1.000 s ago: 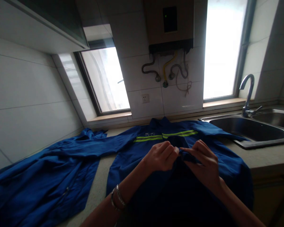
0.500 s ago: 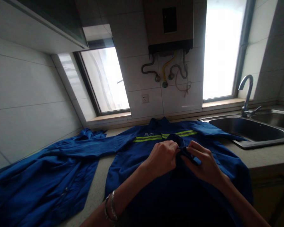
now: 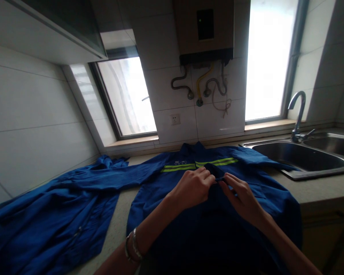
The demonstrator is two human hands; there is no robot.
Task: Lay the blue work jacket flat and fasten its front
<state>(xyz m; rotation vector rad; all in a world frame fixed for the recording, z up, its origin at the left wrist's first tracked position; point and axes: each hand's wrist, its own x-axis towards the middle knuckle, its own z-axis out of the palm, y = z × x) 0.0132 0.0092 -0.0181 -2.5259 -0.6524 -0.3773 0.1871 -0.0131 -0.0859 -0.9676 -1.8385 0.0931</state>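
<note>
A blue work jacket (image 3: 149,206) with yellow-green stripes across its chest is spread on the counter, collar toward the wall. My left hand (image 3: 197,185) is closed, pinching a raised bit of the jacket's front between thumb and fingers. Close beside it, my right hand (image 3: 240,194) pinches the same raised cloth with its fingertips. The lower part of the jacket lies in dark shadow beneath my forearms, so its details are hidden. A second blue garment (image 3: 51,214) lies rumpled at the left, touching the jacket's sleeve.
At the right is a steel sink (image 3: 298,175) with a curved faucet (image 3: 301,110). A water heater (image 3: 205,28) with hoses hangs on the tiled wall above a socket (image 3: 175,119). An overhead cabinet (image 3: 60,34) juts out at the upper left. Pale counter (image 3: 312,187) borders the sink.
My right hand's fingers have come closer together on the cloth, and the fold that stuck out between them no longer shows. The left hand has shifted slightly left. The garments lie where they were.
</note>
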